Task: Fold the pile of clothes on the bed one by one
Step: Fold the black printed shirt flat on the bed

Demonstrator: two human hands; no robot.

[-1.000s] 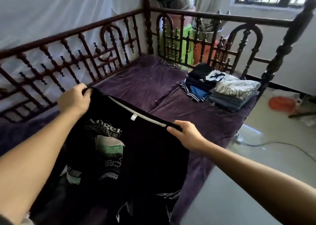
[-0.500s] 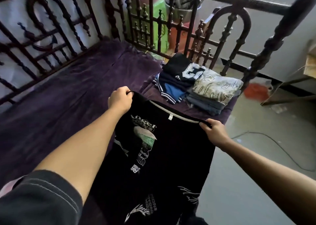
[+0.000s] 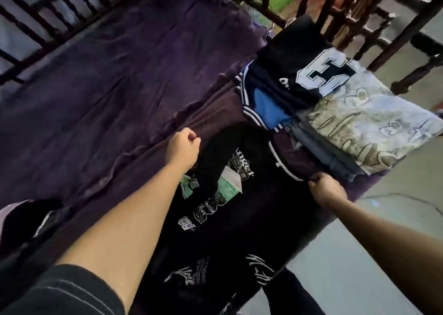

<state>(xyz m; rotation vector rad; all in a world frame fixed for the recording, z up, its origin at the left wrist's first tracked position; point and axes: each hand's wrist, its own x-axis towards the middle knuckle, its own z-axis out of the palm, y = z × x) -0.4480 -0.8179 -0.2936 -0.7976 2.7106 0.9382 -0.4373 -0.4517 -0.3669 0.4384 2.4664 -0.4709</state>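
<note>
Bed (image 3: 107,87), purple sheet, is filling most of the view. The black printed T-shirt (image 3: 239,219) is lying print-up along the bed's right edge. Its long axis is running from the collar at the far end back toward the person, and the hem end is trailing out of frame at the bottom.

The folded stack (image 3: 335,123) is sitting just beyond the collar, by the bed rail (image 3: 335,15). Unfolded dark clothes (image 3: 28,219) are waiting at lower left.

The left hand (image 3: 183,147) is curling at the shirt's left shoulder corner. It appears to be pinching fabric, but blur is making that uncertain. The right hand (image 3: 326,190) is pinching the right shoulder by the collar, just short of the stack.

The shoulder line is spanning hand to hand, with each hand on its own side. Judging by this, the next fold is going to run along the long axis, sides turning inward.
</note>
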